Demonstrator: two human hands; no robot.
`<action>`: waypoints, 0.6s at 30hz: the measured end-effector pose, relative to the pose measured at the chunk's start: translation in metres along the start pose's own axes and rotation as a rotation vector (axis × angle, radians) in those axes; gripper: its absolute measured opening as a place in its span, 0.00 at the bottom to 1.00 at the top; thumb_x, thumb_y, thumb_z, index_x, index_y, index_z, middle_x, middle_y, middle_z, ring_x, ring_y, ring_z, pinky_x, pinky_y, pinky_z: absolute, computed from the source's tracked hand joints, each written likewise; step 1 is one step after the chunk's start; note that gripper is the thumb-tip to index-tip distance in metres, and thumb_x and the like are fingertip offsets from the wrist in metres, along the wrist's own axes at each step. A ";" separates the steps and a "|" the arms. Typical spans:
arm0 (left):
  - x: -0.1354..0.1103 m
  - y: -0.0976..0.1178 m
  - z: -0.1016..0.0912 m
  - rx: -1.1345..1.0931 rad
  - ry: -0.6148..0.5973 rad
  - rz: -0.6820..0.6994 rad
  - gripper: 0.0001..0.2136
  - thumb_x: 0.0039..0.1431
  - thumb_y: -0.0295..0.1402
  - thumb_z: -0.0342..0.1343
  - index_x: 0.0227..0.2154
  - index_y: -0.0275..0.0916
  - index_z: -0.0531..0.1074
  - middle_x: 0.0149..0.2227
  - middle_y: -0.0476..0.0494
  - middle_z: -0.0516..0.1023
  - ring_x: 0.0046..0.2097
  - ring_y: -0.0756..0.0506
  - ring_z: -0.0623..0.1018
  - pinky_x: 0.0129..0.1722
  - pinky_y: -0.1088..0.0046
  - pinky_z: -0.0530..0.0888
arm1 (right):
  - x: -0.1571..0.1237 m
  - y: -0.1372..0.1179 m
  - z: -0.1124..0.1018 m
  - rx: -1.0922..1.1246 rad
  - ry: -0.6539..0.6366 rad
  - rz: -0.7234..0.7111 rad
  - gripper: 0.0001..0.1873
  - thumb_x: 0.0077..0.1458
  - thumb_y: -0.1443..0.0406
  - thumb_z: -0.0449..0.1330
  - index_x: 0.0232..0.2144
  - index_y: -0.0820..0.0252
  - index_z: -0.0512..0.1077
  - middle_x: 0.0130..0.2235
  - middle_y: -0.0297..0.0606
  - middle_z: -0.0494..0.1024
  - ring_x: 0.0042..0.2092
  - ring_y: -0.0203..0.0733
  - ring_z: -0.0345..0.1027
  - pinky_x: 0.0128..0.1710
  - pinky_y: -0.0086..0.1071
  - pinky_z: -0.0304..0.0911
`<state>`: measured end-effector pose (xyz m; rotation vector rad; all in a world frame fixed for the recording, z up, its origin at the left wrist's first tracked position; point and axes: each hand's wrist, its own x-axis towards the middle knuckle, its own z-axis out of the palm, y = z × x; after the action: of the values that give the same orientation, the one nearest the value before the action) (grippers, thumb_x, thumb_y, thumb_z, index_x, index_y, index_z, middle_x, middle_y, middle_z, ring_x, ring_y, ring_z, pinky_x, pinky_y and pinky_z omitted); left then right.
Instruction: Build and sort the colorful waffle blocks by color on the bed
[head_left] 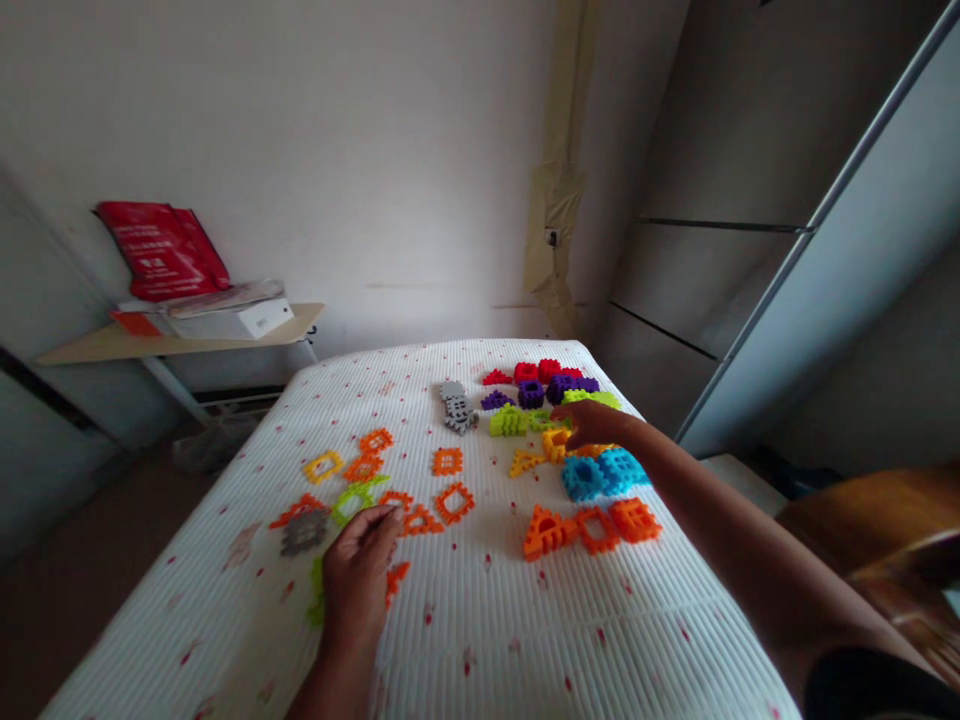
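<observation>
My left hand (362, 565) is low over the near left part of the bed, its fingers curled together beside an orange triangular piece (421, 520). Whatever lies between those fingertips, if anything, is hidden. My right hand (592, 422) reaches across the sorted pieces with thumb and fingers apart. Its fingertips are close to a light green piece (540, 420) and a yellow-orange block (555, 444); contact is unclear. Around my left hand lie a grey square piece (304, 533), a yellow square frame (323, 466), a light green frame (352, 497) and several orange pieces (448, 461).
Right of centre are groups of red (526, 372), purple (531, 394), blue (583, 478) and orange blocks (598, 529). Grey pieces (455, 408) lie near the middle. A side table (187, 343) holds a red bag (161, 250). A wardrobe (720, 270) stands at the right.
</observation>
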<state>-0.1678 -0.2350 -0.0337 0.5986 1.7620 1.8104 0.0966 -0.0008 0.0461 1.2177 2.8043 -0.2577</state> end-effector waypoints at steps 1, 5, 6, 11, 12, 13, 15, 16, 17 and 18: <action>-0.001 0.003 -0.001 0.006 0.010 0.010 0.14 0.42 0.41 0.63 0.29 0.37 0.73 0.19 0.54 0.67 0.22 0.54 0.64 0.21 0.80 0.62 | -0.001 0.001 -0.002 0.020 0.021 0.009 0.31 0.41 0.67 0.66 0.51 0.61 0.68 0.46 0.42 0.76 0.43 0.45 0.72 0.42 0.32 0.65; 0.014 0.017 -0.016 0.098 0.043 0.123 0.14 0.43 0.41 0.59 0.30 0.36 0.73 0.23 0.50 0.73 0.26 0.50 0.71 0.26 0.76 0.68 | -0.009 0.001 -0.016 0.085 0.153 0.000 0.29 0.43 0.67 0.64 0.51 0.61 0.69 0.37 0.40 0.77 0.37 0.42 0.72 0.36 0.32 0.66; 0.024 0.021 -0.023 0.159 0.049 0.177 0.14 0.44 0.41 0.58 0.30 0.36 0.74 0.25 0.48 0.75 0.28 0.49 0.73 0.30 0.74 0.70 | -0.012 0.000 -0.020 0.091 0.195 -0.030 0.28 0.43 0.66 0.63 0.50 0.60 0.69 0.36 0.39 0.77 0.36 0.42 0.72 0.35 0.32 0.66; 0.091 0.039 -0.065 0.715 0.148 0.312 0.13 0.48 0.41 0.54 0.32 0.38 0.75 0.33 0.44 0.78 0.37 0.45 0.76 0.40 0.71 0.71 | -0.036 -0.022 -0.039 0.155 0.334 -0.176 0.24 0.48 0.59 0.60 0.49 0.56 0.69 0.34 0.37 0.76 0.32 0.40 0.72 0.32 0.32 0.66; 0.104 0.041 -0.071 0.753 0.153 0.299 0.13 0.47 0.40 0.55 0.32 0.38 0.75 0.33 0.43 0.78 0.38 0.44 0.76 0.39 0.70 0.71 | -0.040 -0.030 -0.041 0.173 0.355 -0.189 0.24 0.49 0.58 0.60 0.49 0.56 0.69 0.34 0.38 0.76 0.31 0.40 0.71 0.31 0.32 0.66; 0.116 0.043 -0.074 0.793 0.151 0.288 0.13 0.45 0.39 0.57 0.33 0.37 0.75 0.34 0.42 0.78 0.38 0.43 0.76 0.37 0.70 0.71 | -0.045 -0.038 -0.043 0.191 0.374 -0.202 0.24 0.49 0.57 0.60 0.49 0.56 0.69 0.34 0.39 0.76 0.31 0.40 0.71 0.31 0.32 0.66; 0.133 0.043 -0.076 0.853 0.128 0.275 0.15 0.42 0.38 0.61 0.33 0.36 0.75 0.35 0.41 0.77 0.39 0.42 0.76 0.35 0.70 0.71 | -0.053 -0.053 -0.045 0.232 0.406 -0.234 0.24 0.50 0.56 0.59 0.49 0.56 0.69 0.35 0.40 0.77 0.31 0.41 0.71 0.31 0.33 0.67; 0.139 0.043 -0.075 0.885 0.113 0.273 0.16 0.40 0.37 0.62 0.33 0.35 0.74 0.36 0.40 0.77 0.39 0.41 0.75 0.35 0.70 0.70 | -0.056 -0.060 -0.045 0.253 0.416 -0.255 0.23 0.50 0.55 0.59 0.49 0.55 0.69 0.36 0.40 0.77 0.32 0.41 0.71 0.31 0.33 0.67; 0.144 0.041 -0.073 0.916 0.096 0.274 0.16 0.38 0.36 0.64 0.34 0.35 0.74 0.37 0.39 0.77 0.39 0.41 0.75 0.34 0.71 0.70 | -0.060 -0.066 -0.045 0.271 0.422 -0.274 0.23 0.51 0.55 0.58 0.49 0.55 0.69 0.37 0.41 0.77 0.33 0.41 0.71 0.31 0.33 0.68; 0.147 0.039 -0.070 0.947 0.078 0.280 0.17 0.38 0.35 0.64 0.34 0.35 0.74 0.37 0.38 0.76 0.39 0.42 0.75 0.34 0.71 0.70 | -0.062 -0.071 -0.045 0.286 0.426 -0.289 0.23 0.52 0.56 0.58 0.49 0.55 0.69 0.38 0.41 0.77 0.33 0.41 0.72 0.31 0.33 0.68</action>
<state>-0.3275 -0.1923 -0.0056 1.1785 2.6668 1.0492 0.0871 -0.0853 0.1077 1.0039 3.4169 -0.4839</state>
